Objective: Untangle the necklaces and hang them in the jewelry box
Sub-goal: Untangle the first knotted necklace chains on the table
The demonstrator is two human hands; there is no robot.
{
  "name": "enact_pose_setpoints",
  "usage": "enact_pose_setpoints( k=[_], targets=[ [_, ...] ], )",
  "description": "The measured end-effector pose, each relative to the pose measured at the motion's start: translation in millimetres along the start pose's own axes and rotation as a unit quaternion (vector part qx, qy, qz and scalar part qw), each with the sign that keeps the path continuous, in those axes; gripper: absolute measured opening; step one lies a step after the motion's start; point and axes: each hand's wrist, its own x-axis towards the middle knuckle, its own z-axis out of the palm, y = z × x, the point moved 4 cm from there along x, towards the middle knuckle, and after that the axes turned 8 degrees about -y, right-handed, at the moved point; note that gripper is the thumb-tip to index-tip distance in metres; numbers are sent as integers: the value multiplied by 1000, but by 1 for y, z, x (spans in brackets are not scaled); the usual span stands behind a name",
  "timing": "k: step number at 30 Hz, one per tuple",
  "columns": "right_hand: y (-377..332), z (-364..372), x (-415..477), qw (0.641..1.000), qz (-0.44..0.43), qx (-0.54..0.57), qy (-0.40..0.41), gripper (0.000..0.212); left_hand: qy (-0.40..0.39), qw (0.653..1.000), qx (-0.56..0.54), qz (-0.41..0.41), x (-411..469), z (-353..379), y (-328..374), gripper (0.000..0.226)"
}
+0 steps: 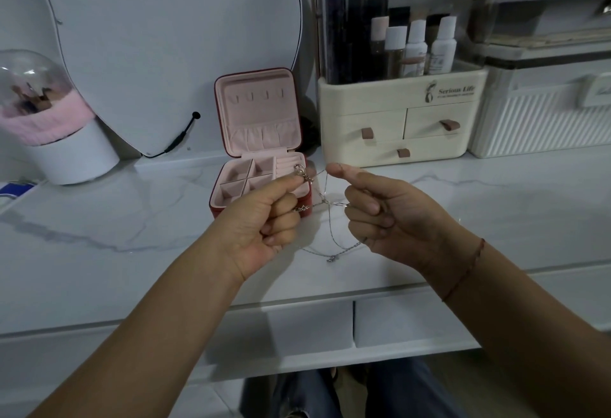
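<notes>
Both hands are raised over the middle of the white marble bench, in front of the jewelry box, with the tangled necklaces strung between them. The left hand pinches a silver clasp between thumb and forefinger, its other fingers curled in. The right hand pinches a thin chain at its thumb tip, the remaining fingers curled around another strand. The chains cross in a knot between the hands and hang in loops toward the bench; a small pendant dangles lowest. The box, red outside and pink inside, stands open near the back edge, lid upright, its hooks bare. A cream drawer organiser sits just right of it
</notes>
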Motion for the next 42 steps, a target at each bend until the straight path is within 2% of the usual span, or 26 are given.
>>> enact_pose_setpoints(
  k=[7,10,11,14,18,23,26,29,33,37,40,42],
  targets=[
    [-3,0,-1,1000,-5,10,-2,19,2,1000,-19,11,-1,-3,5,15],
    [-3,1,-1,1000,-4,11,-5,20,6,1000,5,9,-1,-5,6,7],
    [-3,1,-1,1000,-3,10,-6,20,2,1000,20,7,-2,-6,6,7],
    [-4,2,-2,1000,0,7,-10,21,-6,994,106,-7,-3,-7,6,28],
    [-4,3,-3,1000,11,8,-12,27,-4,975,223,-26,-8,-4,9,14],
    [-4,6,-4,1000,20,5,-20,34,-8,961,274,-31,-9,-2,10,18],
    [-3,6,-5,999,21,17,-26,34,4,964,264,-23,-9,-1,10,9],
    [-4,5,-5,999,13,27,-38,31,13,969,246,-16,-8,-2,9,32],
    [-5,6,-7,999,12,29,-45,27,15,980,198,-4,-8,0,10,21],
    [-1,6,-9,999,34,-35,-11,25,-8,994,108,21,-7,1,12,22],
    [2,7,-11,994,49,-93,21,27,-31,996,83,33,-8,5,15,14],
    [2,8,-11,989,56,-129,35,25,-35,996,77,28,-9,8,14,18]
  ],
)
